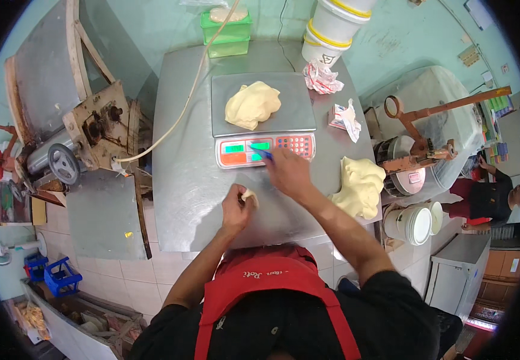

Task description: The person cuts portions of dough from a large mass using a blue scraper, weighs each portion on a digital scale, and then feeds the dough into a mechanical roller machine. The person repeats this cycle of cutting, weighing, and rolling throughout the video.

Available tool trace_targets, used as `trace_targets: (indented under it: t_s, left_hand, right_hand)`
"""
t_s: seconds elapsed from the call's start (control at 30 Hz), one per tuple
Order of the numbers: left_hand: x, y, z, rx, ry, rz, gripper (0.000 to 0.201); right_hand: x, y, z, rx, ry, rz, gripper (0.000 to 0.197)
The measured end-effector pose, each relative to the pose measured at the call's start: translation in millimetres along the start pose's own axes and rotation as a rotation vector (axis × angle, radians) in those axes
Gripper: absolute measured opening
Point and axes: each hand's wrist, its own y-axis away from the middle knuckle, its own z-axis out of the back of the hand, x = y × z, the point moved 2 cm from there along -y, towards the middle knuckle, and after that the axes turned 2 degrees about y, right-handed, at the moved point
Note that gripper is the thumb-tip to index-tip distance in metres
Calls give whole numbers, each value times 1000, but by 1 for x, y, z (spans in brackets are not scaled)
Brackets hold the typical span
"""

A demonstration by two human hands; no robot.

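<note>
A digital scale (265, 150) with a flat grey platform and an orange-red front panel stands on the metal table. On its platform rests a large lump of pale yellow dough (253, 105). My left hand (236, 209) is closed on a small piece of dough (250, 197) just in front of the scale. Over the scale's panel, my right hand (290, 174) grips a thin blue tool (262, 153), whose tip lies across the display area; its exact kind is unclear. A second big dough mass (359, 187) sits by the table's right edge, beside my right forearm.
Crumpled wrappers (323, 78) and an opened packet (345, 117) lie right of the scale. Stacked white buckets (327, 42) and a green container (226, 30) stand at the back. A roller machine (62, 162) is left, an orange-levered machine (416, 150) right; another person (491, 195) stands far right.
</note>
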Motion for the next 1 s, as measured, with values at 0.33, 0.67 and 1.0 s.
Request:
trace_targets:
  t_s: [0.33,0.67,1.0]
  left_hand:
    - [-28,24,-216,364,-68,-575,64]
    - [-59,20,-162,262,-204,-572,73]
    - [-25,-6,-2,-83,-271,-327,47]
  right_hand:
    - [-124,204,126,-235,-19,-627,30]
    - [-156,202,110,-28,-9,-746,42]
    - [-133,93,101,254,449,-490,86]
